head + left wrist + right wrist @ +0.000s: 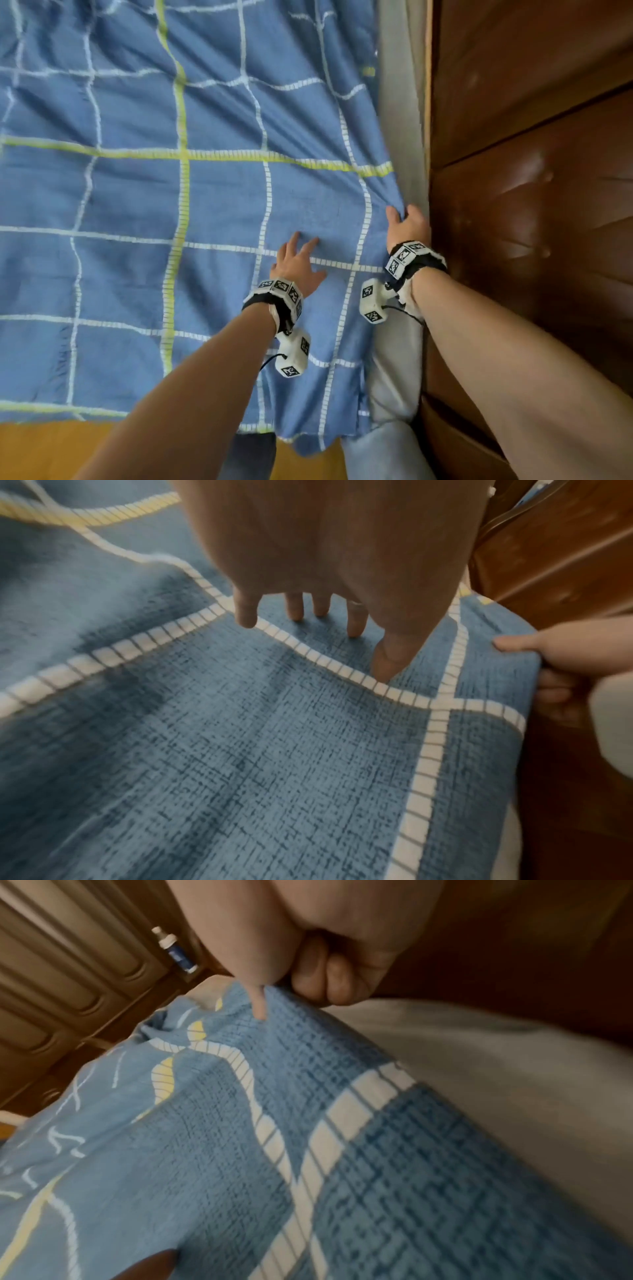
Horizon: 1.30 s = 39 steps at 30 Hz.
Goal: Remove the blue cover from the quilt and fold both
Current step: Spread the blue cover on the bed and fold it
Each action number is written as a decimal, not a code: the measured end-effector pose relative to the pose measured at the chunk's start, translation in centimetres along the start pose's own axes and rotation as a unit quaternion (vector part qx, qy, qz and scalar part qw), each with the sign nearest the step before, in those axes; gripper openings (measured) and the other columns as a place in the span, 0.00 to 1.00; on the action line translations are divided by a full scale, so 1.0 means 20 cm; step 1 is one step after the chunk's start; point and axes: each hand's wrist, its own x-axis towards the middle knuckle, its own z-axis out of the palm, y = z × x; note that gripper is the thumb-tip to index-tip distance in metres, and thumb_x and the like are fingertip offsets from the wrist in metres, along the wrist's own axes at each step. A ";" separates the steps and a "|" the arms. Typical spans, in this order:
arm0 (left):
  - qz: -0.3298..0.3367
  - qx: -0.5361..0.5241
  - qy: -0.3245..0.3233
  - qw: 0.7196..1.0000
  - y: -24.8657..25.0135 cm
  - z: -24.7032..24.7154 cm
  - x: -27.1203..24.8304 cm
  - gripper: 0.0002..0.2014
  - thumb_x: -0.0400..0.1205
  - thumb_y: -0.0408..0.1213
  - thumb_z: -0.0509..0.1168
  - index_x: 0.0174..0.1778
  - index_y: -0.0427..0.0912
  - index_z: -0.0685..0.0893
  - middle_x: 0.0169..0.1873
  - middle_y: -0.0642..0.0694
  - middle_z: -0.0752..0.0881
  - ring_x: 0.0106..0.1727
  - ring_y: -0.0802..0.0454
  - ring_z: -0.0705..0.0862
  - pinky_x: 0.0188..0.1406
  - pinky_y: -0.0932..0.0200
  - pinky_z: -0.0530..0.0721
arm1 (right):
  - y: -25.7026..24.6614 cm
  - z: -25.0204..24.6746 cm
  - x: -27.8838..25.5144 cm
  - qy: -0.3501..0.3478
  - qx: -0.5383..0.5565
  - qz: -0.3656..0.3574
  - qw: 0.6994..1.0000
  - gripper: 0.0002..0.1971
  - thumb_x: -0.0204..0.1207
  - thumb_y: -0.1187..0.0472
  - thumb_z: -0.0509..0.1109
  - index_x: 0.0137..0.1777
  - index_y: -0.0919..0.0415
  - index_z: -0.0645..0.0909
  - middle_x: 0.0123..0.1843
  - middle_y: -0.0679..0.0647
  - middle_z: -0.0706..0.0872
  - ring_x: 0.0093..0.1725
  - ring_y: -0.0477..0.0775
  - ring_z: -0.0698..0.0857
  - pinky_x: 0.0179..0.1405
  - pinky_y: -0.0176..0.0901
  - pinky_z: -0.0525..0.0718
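The blue cover [144, 192], checked with white and yellow lines, lies spread across the bed and fills most of the head view. My left hand [298, 260] rests flat on it with fingers spread, fingertips [354, 627] touching the cloth [240, 750]. My right hand [406, 224] grips the cover's right edge, thumb on top and fingers curled under the hem [274, 999]; from the left wrist view the right hand [555, 656] shows pinching that edge. Pale grey bedding [397, 387] shows beside the cover; whether this is the quilt I cannot tell.
A dark brown padded headboard [534, 205] runs close along the right of the bed. Wooden floor [44, 448] shows below the cover's near edge. Brown panelled cabinet doors [61, 993] and a small white-and-blue bottle [176, 950] stand beyond the bed.
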 end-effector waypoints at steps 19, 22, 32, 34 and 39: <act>-0.150 -0.150 0.054 0.976 -1.08 -0.30 -0.80 0.24 0.82 0.42 0.65 0.76 0.48 0.74 0.75 0.42 0.70 0.71 0.40 0.77 0.72 0.48 0.74 | -0.29 0.59 -1.05 -0.217 -0.177 -0.114 0.953 0.30 0.70 0.59 0.74 0.74 0.61 0.73 0.73 0.64 0.76 0.73 0.67 0.73 0.75 0.55 0.70; -0.177 -0.171 0.066 0.967 -1.52 -0.37 -0.95 0.25 0.83 0.43 0.64 0.77 0.46 0.72 0.76 0.40 0.69 0.71 0.39 0.76 0.72 0.47 0.74 | -0.41 0.88 -1.40 -0.305 -0.192 -0.123 0.924 0.28 0.69 0.54 0.72 0.71 0.55 0.75 0.65 0.60 0.82 0.66 0.64 0.81 0.67 0.52 0.79; -0.305 -0.265 0.100 0.909 -3.37 -0.41 -1.31 0.29 0.84 0.41 0.62 0.82 0.44 0.64 0.79 0.40 0.64 0.70 0.37 0.76 0.63 0.46 0.80 | -0.71 2.36 -2.67 -0.423 -0.312 -0.184 0.831 0.30 0.72 0.57 0.75 0.76 0.55 0.73 0.69 0.56 0.82 0.66 0.61 0.82 0.67 0.47 0.79; -0.323 -0.292 0.112 0.893 -3.70 -0.37 -1.37 0.31 0.84 0.38 0.61 0.83 0.44 0.60 0.80 0.40 0.62 0.72 0.35 0.75 0.65 0.43 0.80 | -0.80 2.63 -2.91 -0.434 -0.312 -0.226 0.814 0.33 0.70 0.57 0.77 0.75 0.53 0.72 0.70 0.56 0.81 0.66 0.61 0.82 0.67 0.51 0.79; -0.357 -0.372 0.149 0.844 -4.30 -0.18 -1.36 0.32 0.83 0.31 0.59 0.84 0.49 0.58 0.81 0.42 0.61 0.70 0.35 0.77 0.61 0.41 0.84 | -0.80 3.09 -3.25 -0.415 -0.364 -0.312 0.774 0.37 0.70 0.58 0.78 0.79 0.55 0.69 0.77 0.57 0.72 0.76 0.62 0.70 0.76 0.50 0.68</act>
